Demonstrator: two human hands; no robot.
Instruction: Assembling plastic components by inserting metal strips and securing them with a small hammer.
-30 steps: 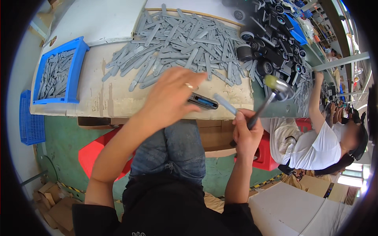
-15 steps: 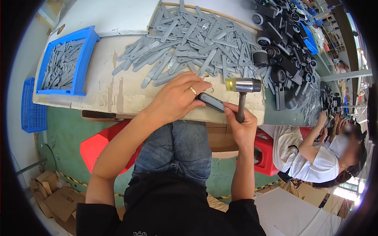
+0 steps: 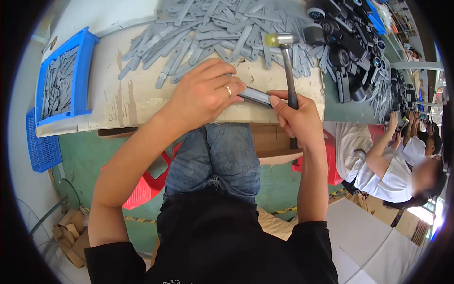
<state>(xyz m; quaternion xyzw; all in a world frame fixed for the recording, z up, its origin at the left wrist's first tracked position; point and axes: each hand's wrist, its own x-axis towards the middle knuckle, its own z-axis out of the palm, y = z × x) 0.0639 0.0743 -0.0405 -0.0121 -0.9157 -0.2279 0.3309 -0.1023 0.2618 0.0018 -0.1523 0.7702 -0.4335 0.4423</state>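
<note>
A long narrow bar, grey on top with a black body, lies between my hands over the table's near edge. My left hand is closed on its left end, and the fingers hide that end. My right hand pinches the right end with thumb and fingers. The same hand holds a mallet by its dark handle. Its metal head with a yellow tip points away from me, over a heap of grey metal strips.
At the left stands a blue bin of similar strips, with a blue basket lower down. Black wheeled units crowd the right side. Beyond my right arm another person sits. A red stool is below the table.
The mallet's head has moved farther from me, and its handle now sticks out below my right hand. My left hand covers more of the bar. The whole view has shifted a little.
</note>
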